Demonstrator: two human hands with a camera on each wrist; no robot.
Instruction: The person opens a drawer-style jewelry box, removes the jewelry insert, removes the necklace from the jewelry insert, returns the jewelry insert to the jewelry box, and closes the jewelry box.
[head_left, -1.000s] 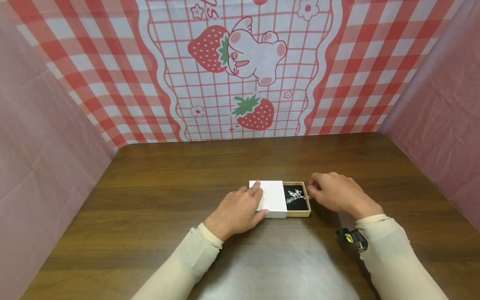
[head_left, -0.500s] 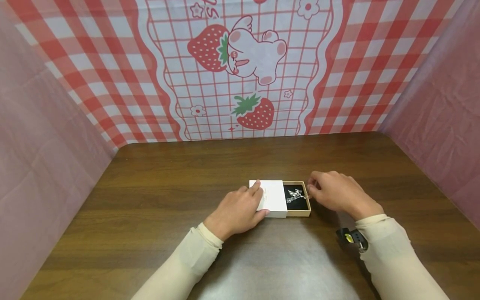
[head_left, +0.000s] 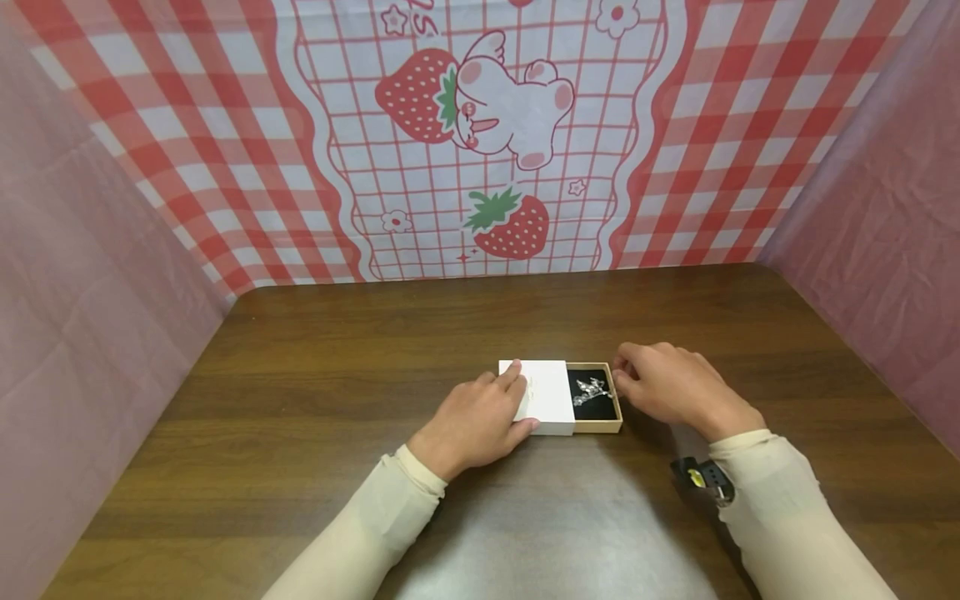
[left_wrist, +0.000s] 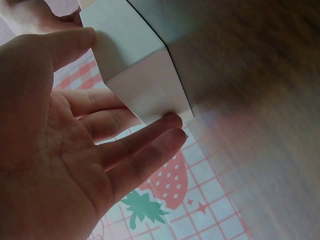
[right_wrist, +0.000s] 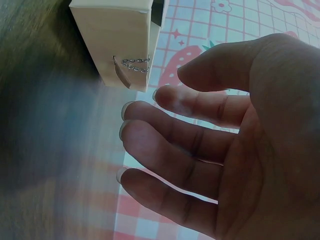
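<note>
A small white slide-out jewelry box [head_left: 549,400] lies on the table, its beige inner tray [head_left: 597,427] drawn partway out to the right. On the tray's black pad [head_left: 585,413] rests a sparkling silver piece of jewelry [head_left: 590,389]. My left hand [head_left: 471,423] holds the sleeve; its thumb [left_wrist: 75,45] lies against one side, and other fingers reach around the end. Just off the tray's outer end is my right hand [head_left: 678,387], fingers loosely bent, nothing between them. In the right wrist view a thin chain [right_wrist: 136,65] and a pull tab [right_wrist: 121,75] show on that end.
The brown wooden table [head_left: 337,358] spreads around the box. Behind it hangs a red-and-white checked cloth [head_left: 697,125] with strawberries; pink cloth [head_left: 870,217] closes off both sides. A black wrist strap [head_left: 703,479] sits on the right forearm.
The right hand has edged slightly left, its fingertips nearer the tray's end. The left hand and the half-drawn box look the same.
</note>
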